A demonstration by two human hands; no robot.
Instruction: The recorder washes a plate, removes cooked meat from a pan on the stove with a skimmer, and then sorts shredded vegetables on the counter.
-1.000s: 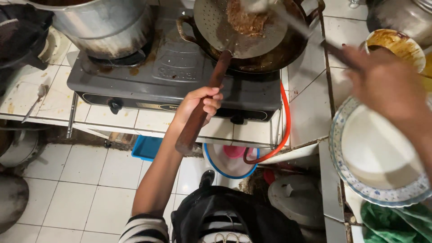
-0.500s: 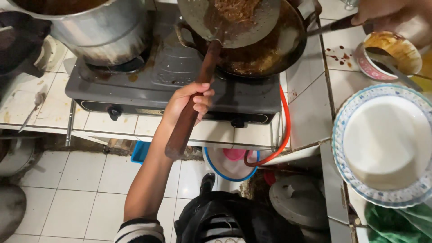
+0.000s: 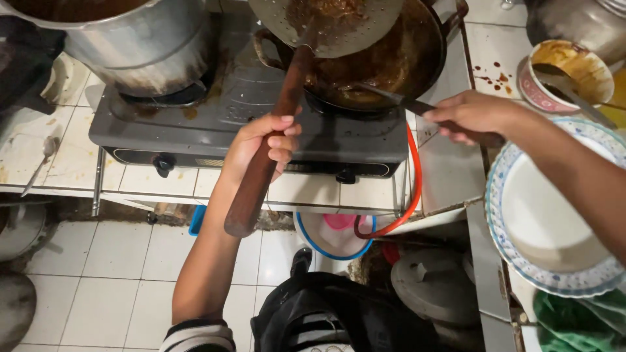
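Note:
My left hand [image 3: 264, 146] grips the long wooden handle [image 3: 251, 195] of a round metal strainer [image 3: 326, 23]. The strainer carries brown fried bits and is held over a dark wok [image 3: 398, 62] on the right burner of a grey gas stove [image 3: 215, 124]. Brown oily sauce lies in the wok. My right hand [image 3: 473, 117] holds the handle of a dark metal spatula [image 3: 385, 96], whose blade reaches into the wok from the right, under the strainer's edge.
A big metal pot [image 3: 124, 39] sits on the left burner. To the right are a small sauce-stained bowl [image 3: 567, 75] with a spoon and a large white blue-rimmed dish [image 3: 548, 215]. An orange gas hose [image 3: 412, 195] loops below the stove. A spoon [image 3: 39, 163] lies on the tiled counter at left.
My right hand came down from the upper right to the wok's right side, and the spatula blade now reaches into the wok. The strainer stays over the wok in my left hand.

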